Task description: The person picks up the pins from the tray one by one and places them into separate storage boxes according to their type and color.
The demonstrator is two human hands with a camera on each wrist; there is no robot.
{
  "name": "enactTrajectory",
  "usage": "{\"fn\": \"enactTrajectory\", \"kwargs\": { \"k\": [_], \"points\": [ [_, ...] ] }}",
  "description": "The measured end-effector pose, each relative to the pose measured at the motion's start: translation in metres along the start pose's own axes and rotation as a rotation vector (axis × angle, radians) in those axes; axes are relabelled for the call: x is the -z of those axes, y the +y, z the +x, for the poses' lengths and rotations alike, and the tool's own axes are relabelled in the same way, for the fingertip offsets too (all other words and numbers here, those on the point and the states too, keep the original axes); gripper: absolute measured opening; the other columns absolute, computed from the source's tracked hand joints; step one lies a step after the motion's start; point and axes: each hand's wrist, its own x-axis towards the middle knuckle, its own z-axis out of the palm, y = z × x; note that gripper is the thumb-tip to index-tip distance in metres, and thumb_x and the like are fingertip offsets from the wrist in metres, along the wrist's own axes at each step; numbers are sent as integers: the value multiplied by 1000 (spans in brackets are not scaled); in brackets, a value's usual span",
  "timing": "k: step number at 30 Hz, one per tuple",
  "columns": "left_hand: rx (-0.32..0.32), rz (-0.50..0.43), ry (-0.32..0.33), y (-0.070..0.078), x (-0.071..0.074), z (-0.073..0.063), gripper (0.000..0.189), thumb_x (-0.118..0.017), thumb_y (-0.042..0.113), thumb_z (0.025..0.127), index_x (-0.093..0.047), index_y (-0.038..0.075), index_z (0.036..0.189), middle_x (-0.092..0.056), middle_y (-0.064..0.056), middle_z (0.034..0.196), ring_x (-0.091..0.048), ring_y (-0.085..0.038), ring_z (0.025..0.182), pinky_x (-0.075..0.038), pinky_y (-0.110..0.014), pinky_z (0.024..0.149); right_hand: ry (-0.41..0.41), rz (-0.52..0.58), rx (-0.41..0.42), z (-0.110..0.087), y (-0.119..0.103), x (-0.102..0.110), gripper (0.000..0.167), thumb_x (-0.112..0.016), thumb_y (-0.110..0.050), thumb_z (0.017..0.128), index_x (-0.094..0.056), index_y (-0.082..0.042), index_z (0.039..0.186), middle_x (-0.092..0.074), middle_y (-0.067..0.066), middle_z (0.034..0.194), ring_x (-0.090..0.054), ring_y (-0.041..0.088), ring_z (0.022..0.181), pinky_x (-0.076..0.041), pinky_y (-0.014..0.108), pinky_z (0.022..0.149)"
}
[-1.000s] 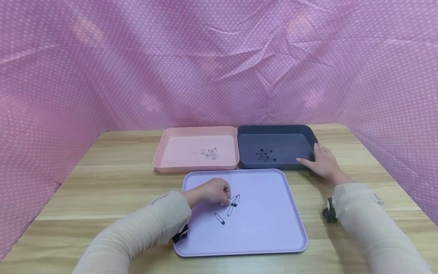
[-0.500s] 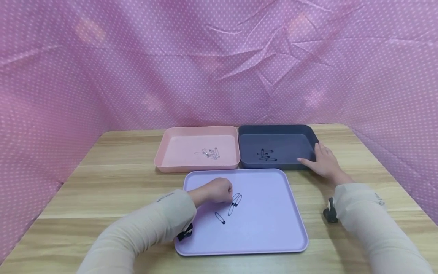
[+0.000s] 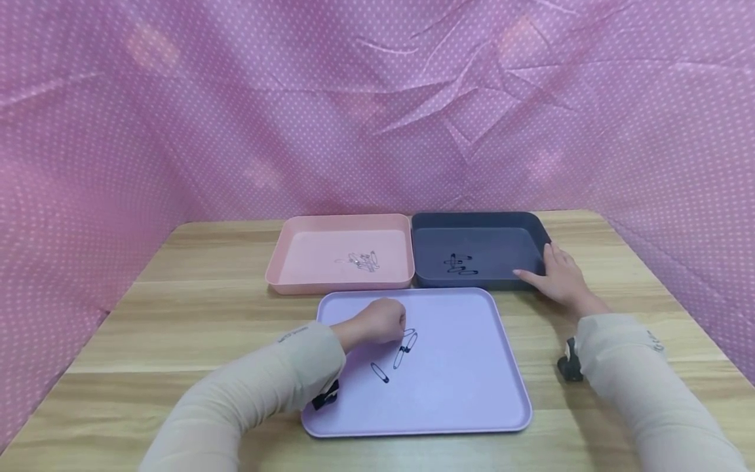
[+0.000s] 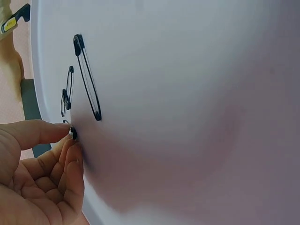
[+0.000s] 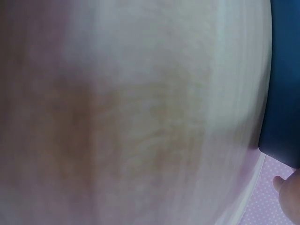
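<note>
My left hand [image 3: 382, 320] is over the lilac tray [image 3: 466, 400], its thumb and forefinger pinching a safety pin [image 4: 73, 133] by the black head; the rest of that pin is mostly hidden. Right by those fingers, two black safety pins [image 3: 411, 341] lie close together. Another black safety pin [image 3: 380, 373] lies nearer the front, by itself. My right hand [image 3: 560, 278] rests at the front right corner of the dark tray [image 3: 489, 246], fingers along its side and thumb at the front rim. Several black safety pins [image 3: 459, 263] lie in that tray.
A pink tray [image 3: 312, 255] stands left of the dark one, side by side, with several silver safety pins [image 3: 364, 261] in it. Both stand behind the lilac tray on the wooden table [image 3: 194, 314]. Pink dotted cloth [image 3: 377, 118] hangs around the back and sides.
My left hand has shifted slightly right and away from me, near the grouped pins. The right hand keeps its place at the dark tray.
</note>
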Motion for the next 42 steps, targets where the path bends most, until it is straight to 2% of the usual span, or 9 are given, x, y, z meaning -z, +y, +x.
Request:
{"fn": "enactTrajectory", "kwargs": {
  "k": [9,19,26,32,36,39,42],
  "points": [
    [-9,-16,4,-4,0,4,20,-58,6,74,-49,11,56,-47,2,55,-44,-11,54,-37,-21,52,14,-10,9,0,1,0,97,-41,-56,82,-2,22,126,0,41,130,-3,50,120,-4,54,97],
    [-37,-101,33,-5,12,13,18,-51,4,80,-52,9,63,-51,0,61,-47,-12,56,-39,-22,52,11,-16,3,-2,-1,1,97,-42,-54,82,-2,22,126,0,40,130,-4,51,119,-5,54,97],
    [-36,-261,57,2,24,27,13,-55,4,80,-54,10,68,-55,1,70,-51,-12,66,-43,-21,58,6,-12,1,-3,-2,0,97,-42,-55,82,-1,22,126,1,40,131,-3,50,120,-4,54,97],
    [-24,-409,126,10,29,43,2,-58,7,80,-59,7,78,-57,1,76,-54,-11,70,-44,-21,61,-6,-5,-10,-3,-2,0,98,-41,-56,82,0,21,127,2,38,132,-2,49,121,-3,54,98],
    [-2,-508,163,16,29,53,3,-59,9,81,-60,7,83,-58,1,79,-55,-10,73,-46,-20,63,-10,-4,-14,-2,-2,0,98,-41,-56,82,1,20,127,2,38,132,-1,48,121,-3,53,98],
    [8,-559,194,21,29,62,4,-60,9,80,-60,8,84,-58,0,81,-56,-11,75,-46,-21,65,-11,-6,-17,-2,-1,0,98,-41,-56,82,1,20,127,2,38,132,-1,48,121,-2,53,98],
    [17,-566,231,25,28,72,5,-60,8,80,-60,9,85,-58,1,81,-56,-11,76,-45,-22,66,-10,-5,-16,-2,-1,0,98,-41,-56,82,1,20,127,2,38,132,-1,48,121,-2,53,98]
  ]
}}
